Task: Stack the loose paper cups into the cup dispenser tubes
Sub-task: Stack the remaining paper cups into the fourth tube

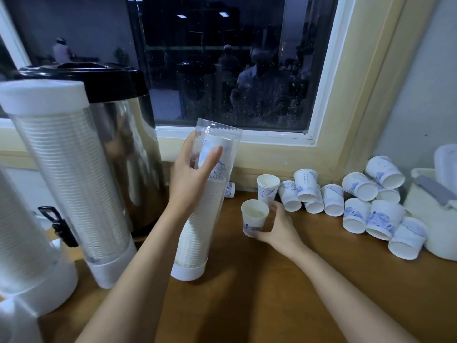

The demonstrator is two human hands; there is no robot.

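The left hand (pixel 195 179) is wrapped around the upper part of a clear dispenser tube (pixel 205 201), fingers closed on its wall. The tube stands on its white base on the wooden surface (pixel 272 288), leaning a little to the right at the top, and is filled most of the way up with stacked cups. The right hand (pixel 274 226) grips a single paper cup (pixel 253 217) just right of the tube, mouth up and tilted, fingers curled round its side. Farther right, a heap of loose cups (pixel 371 206) lies on the surface below the window (pixel 230 60), most on their sides, one or two upright. To the left stands a second, full tube (pixel 66 174) with a white cap, in front of a steel urn (pixel 128 134) with a black lid.
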